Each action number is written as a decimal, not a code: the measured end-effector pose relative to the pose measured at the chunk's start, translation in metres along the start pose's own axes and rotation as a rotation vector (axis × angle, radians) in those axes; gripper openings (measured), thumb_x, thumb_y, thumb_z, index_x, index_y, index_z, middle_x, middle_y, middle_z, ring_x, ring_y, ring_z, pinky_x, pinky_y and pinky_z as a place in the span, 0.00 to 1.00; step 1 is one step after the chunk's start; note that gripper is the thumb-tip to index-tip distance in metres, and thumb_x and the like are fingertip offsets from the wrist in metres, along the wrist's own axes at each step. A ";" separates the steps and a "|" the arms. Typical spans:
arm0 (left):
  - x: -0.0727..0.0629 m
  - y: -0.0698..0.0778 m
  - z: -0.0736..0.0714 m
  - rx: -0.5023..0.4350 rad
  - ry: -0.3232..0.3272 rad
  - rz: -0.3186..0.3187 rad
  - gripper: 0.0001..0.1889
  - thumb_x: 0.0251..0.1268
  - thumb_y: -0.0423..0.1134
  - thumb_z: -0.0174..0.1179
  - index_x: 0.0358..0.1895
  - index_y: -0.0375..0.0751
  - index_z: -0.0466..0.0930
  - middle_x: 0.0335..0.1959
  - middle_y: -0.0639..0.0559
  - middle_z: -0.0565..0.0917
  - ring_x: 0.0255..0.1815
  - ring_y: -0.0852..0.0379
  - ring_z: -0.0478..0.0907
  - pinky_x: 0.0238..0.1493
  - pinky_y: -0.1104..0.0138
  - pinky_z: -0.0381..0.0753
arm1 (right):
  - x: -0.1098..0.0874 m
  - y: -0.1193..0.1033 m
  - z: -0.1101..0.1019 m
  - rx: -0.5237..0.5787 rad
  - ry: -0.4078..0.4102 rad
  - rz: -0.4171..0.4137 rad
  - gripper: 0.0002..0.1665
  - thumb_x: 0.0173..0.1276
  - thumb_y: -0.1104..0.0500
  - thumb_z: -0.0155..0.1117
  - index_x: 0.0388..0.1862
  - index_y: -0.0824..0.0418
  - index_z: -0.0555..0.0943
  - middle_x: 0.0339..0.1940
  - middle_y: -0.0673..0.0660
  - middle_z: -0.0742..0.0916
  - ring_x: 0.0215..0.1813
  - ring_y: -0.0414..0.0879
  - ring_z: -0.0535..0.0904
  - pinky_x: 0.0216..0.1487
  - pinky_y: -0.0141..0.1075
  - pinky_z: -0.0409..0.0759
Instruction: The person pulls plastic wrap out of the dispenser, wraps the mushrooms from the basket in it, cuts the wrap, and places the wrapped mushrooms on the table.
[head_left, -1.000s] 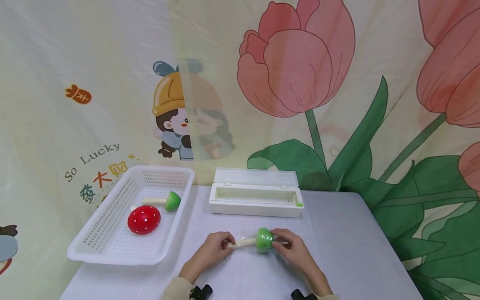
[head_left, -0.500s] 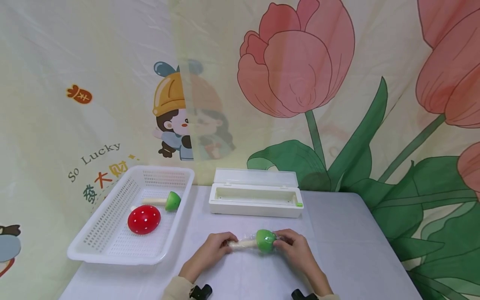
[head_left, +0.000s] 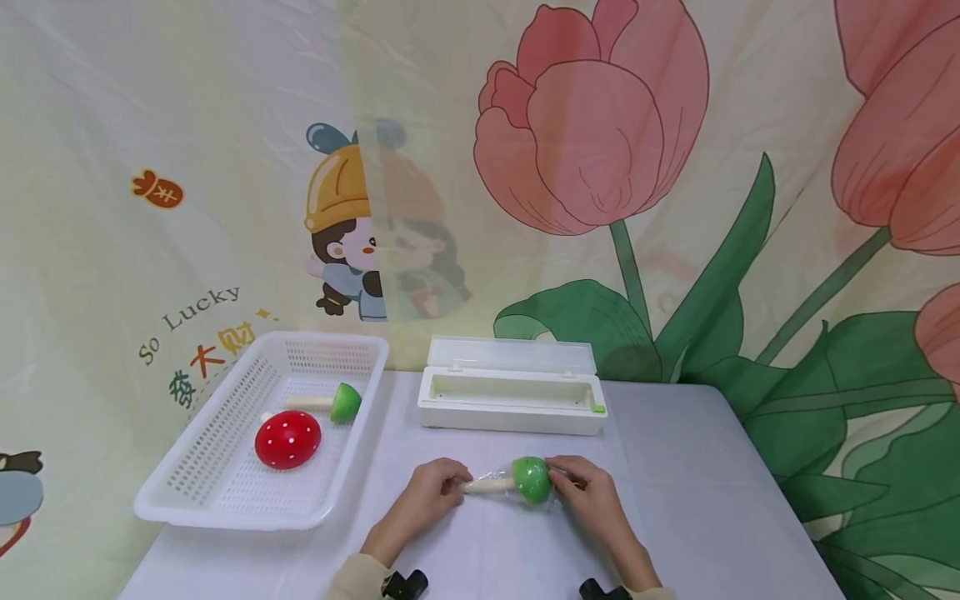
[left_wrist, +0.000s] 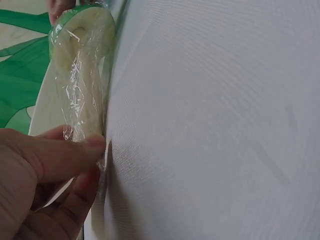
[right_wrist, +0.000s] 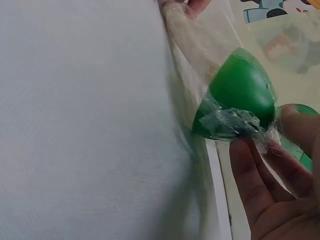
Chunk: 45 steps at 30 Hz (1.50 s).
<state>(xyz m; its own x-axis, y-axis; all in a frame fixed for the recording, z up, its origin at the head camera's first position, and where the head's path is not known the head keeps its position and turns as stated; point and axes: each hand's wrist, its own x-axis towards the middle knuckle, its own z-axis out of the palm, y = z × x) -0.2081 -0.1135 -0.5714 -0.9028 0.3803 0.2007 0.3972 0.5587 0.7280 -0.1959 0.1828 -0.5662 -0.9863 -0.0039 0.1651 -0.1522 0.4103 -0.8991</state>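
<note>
A toy mushroom with a green cap and pale stem lies sideways, wrapped in clear plastic film, just over the white table. My left hand pinches the film and stem end between thumb and fingers. On the cap side, my right hand pinches the bunched film close against the cap's top. In the right wrist view, wrinkled film covers part of the green cap.
A white perforated basket at the left holds a red mushroom with white dots and another green-capped mushroom. Behind my hands stands a long white box, its clear lid raised. A printed cloth hangs behind the table.
Both hands keep hold of the wrapped mushroom. It has shifted slightly and the cap has turned a little; the film by the right fingers is drawn closer to the cap.
</note>
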 end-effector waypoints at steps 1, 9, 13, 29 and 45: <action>0.000 0.000 0.000 0.007 0.000 -0.006 0.15 0.52 0.20 0.70 0.42 0.39 0.89 0.38 0.51 0.86 0.33 0.65 0.74 0.34 0.72 0.76 | 0.000 -0.001 0.000 -0.004 -0.020 -0.009 0.16 0.65 0.63 0.74 0.52 0.58 0.89 0.51 0.57 0.89 0.44 0.42 0.87 0.44 0.30 0.86; -0.002 -0.001 0.000 0.030 -0.005 -0.032 0.16 0.54 0.19 0.68 0.43 0.40 0.88 0.39 0.50 0.88 0.36 0.62 0.78 0.37 0.69 0.79 | -0.001 -0.001 0.005 -0.112 -0.214 -0.020 0.45 0.55 0.65 0.80 0.72 0.61 0.74 0.67 0.63 0.81 0.57 0.55 0.83 0.53 0.34 0.85; -0.001 -0.002 0.000 0.026 -0.011 -0.031 0.15 0.56 0.21 0.69 0.43 0.42 0.88 0.40 0.51 0.89 0.40 0.59 0.83 0.43 0.66 0.83 | -0.002 0.001 0.004 -0.090 -0.123 -0.032 0.35 0.56 0.68 0.78 0.65 0.57 0.81 0.61 0.58 0.85 0.51 0.50 0.86 0.49 0.32 0.86; 0.001 -0.003 -0.002 0.050 -0.027 -0.040 0.13 0.62 0.24 0.65 0.46 0.41 0.89 0.43 0.50 0.91 0.50 0.51 0.87 0.54 0.54 0.85 | 0.001 -0.004 -0.001 0.000 -0.034 -0.029 0.12 0.64 0.72 0.71 0.38 0.56 0.87 0.53 0.60 0.88 0.44 0.45 0.89 0.43 0.30 0.87; -0.001 -0.002 -0.002 0.084 0.003 -0.027 0.11 0.61 0.25 0.67 0.42 0.44 0.90 0.40 0.53 0.90 0.46 0.51 0.87 0.50 0.57 0.86 | 0.010 -0.010 -0.001 -0.135 -0.024 0.049 0.06 0.69 0.59 0.71 0.33 0.58 0.84 0.34 0.50 0.87 0.38 0.40 0.84 0.39 0.31 0.83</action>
<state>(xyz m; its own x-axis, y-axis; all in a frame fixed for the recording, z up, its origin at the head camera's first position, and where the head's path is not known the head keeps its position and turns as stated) -0.2084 -0.1163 -0.5715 -0.9138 0.3620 0.1840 0.3851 0.6286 0.6757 -0.2038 0.1798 -0.5546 -0.9938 -0.0019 0.1115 -0.0956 0.5296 -0.8428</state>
